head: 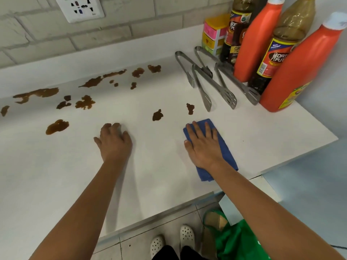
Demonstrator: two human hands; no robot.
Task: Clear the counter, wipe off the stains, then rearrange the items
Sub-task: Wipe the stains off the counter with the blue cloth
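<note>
Near the front right of the white counter [169, 175] lies a folded blue cloth [223, 147], with the right hand [203, 145] pressed flat on top of it, fingers straight and spread, grasping nothing. The cloth's near end sits just short of the counter's front edge, and its far end points toward 2 small brown stains [157, 115] just beyond it. The left hand [114, 140] rests on bare counter well to the left of the cloth, fingers loosely bent with the tips touching the surface, holding nothing.

Between and in front of the 2 hands the surface is bare white as far as the front edge. More brown stains [35, 93] are scattered across the left and back of the counter, running in a ragged band close to the back wall, with 1 larger blot [57, 126] left of the left hand.

At the back right, 3 metal tongs [210, 85] lie side by side, tips toward the front, near the cloth but apart from it. Beside them, crowded into the right corner, stand 2 orange bottles [300, 68], 2 dark labelled bottles [276, 53] and a small yellow and pink box [214, 32]. The counter's right edge runs just past the nearest orange bottle.

A wall socket [80, 8] sits on the brick wall above the stains. Below the front edge, white shoes [186, 235] stand on the tiled floor beside a green bag [238, 241].
</note>
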